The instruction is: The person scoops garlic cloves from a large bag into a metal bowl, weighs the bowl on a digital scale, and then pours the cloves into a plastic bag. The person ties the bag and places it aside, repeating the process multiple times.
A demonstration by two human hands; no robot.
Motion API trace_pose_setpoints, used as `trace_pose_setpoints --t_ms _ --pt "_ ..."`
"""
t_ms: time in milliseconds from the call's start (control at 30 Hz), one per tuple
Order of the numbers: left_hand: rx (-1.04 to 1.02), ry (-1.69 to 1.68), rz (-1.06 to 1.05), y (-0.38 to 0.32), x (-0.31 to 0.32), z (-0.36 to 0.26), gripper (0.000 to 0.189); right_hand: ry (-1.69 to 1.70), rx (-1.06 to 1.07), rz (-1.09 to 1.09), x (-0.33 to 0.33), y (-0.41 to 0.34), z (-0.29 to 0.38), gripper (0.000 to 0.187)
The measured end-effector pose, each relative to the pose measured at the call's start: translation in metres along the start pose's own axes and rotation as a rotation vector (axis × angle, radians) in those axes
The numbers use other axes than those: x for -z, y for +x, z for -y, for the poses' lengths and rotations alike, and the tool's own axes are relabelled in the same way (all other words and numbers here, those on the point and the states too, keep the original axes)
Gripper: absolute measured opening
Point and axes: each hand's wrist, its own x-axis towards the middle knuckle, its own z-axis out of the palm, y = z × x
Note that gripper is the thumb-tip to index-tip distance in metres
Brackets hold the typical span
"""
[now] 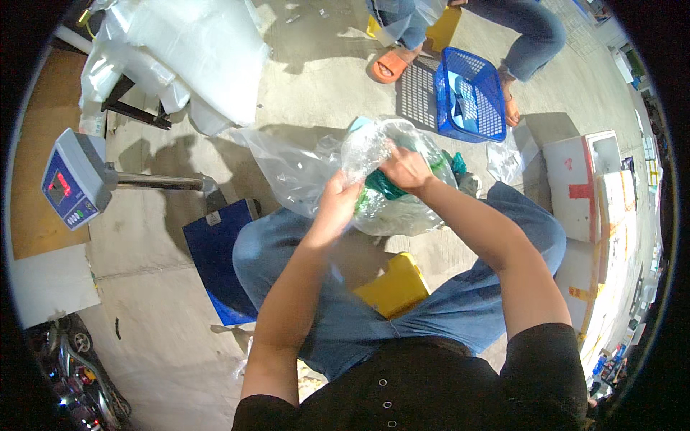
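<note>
Between my knees is a large clear plastic bag [396,218] with green and teal things [385,186] inside; the plastic's glare hides what they are. My left hand [340,195] grips the bag's gathered film on its left side. On the upper right part, my right hand [407,168] has its fingers curled into the same film. A loose sheet of clear plastic [291,172] trails off to the left over the floor. Just beyond the bag's right side lies a small teal bundle [459,163].
A blue platform scale [215,253] with a display head [75,178] on a metal post stands left. Ahead, a blue plastic basket [470,126] sits by another person's feet [391,65]. White foam boxes [568,188] line the right. Clear plastic sheeting [199,54] is piled upper left. Below me is a yellow stool [396,288].
</note>
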Motion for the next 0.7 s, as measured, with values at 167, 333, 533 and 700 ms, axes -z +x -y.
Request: trace_pose_setpoints --t_ms 167,333,533,700 --pt "-0.116 0.217 -0.273 -0.009 -0.005 -0.035 0.025 -0.061 -0.651 0.336 0.024 -0.012 -0.018 0.028" --pt "-0.787 0.803 -0.106 -0.038 -0.028 -0.068 0.033 0.118 -0.624 0.562 0.033 -0.014 0.007 0.04" --pt "-0.036 1.537 0.413 -0.005 -0.053 -0.02 0.036 -0.009 -0.384 0.123 0.018 -0.002 0.003 0.034" --pt "0.559 1.521 -0.072 0.047 -0.017 -0.017 0.095 0.576 -0.808 0.002 0.025 0.004 0.001 0.029"
